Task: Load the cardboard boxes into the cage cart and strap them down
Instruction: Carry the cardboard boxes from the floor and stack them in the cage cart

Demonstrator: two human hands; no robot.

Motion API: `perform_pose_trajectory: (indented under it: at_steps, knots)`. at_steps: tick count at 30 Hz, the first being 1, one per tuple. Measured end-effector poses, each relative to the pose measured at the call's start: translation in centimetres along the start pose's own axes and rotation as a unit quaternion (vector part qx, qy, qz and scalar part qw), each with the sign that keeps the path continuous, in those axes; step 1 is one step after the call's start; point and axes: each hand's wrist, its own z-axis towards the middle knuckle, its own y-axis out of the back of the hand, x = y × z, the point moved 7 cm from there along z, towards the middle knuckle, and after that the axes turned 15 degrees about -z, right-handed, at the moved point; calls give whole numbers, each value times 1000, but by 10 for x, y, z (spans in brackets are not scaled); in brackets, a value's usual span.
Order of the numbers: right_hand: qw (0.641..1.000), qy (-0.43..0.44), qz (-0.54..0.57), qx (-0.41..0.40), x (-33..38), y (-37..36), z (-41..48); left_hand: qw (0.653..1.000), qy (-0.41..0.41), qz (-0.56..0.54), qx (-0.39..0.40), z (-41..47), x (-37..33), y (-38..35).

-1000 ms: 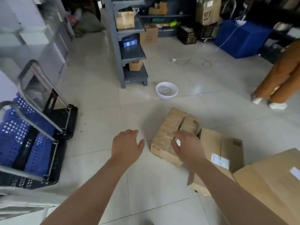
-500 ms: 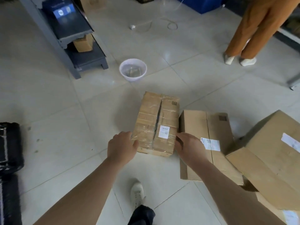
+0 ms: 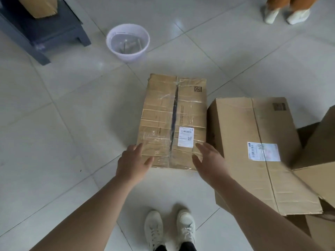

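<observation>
While I look down from the head camera, 1 item per line:

Taped box (image 3: pixel 174 122): flat on the tiled floor (image 3: pixel 54 142), top seam split, white label near my end, touching the larger box on its right.
Larger box (image 3: pixel 253 151): on the floor, label facing up (a third carton (image 3: pixel 324 142) leans over its far right edge).
Left hand (image 3: pixel 133 163): fingers spread, resting at the taped box's near left corner, gripping nothing.
Right hand (image 3: pixel 208 160): fingers spread at the near right corner, not closed.
White basin (image 3: pixel 128 42): beyond the taped box, apart.
My shoes (image 3: pixel 169 230): 2, white, below.
</observation>
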Motion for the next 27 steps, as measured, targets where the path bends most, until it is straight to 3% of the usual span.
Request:
perform_pose_trajectory:
  at_steps: [6,14,20,27]
  knots:
    - [998,-20,-12,54,-16,-102,56,999,30,21,10,74,57,-74]
    - [993,-85,44,64,-45,-191,103,997,68,26,26,138,113,-131]
    - [983,-119,119,70,-60,-220,114,995,66,-75,4,155,127,-150]
    - [980,-116,159,26,-55,-208,114,995,39,-94,-22,155,119,-142]
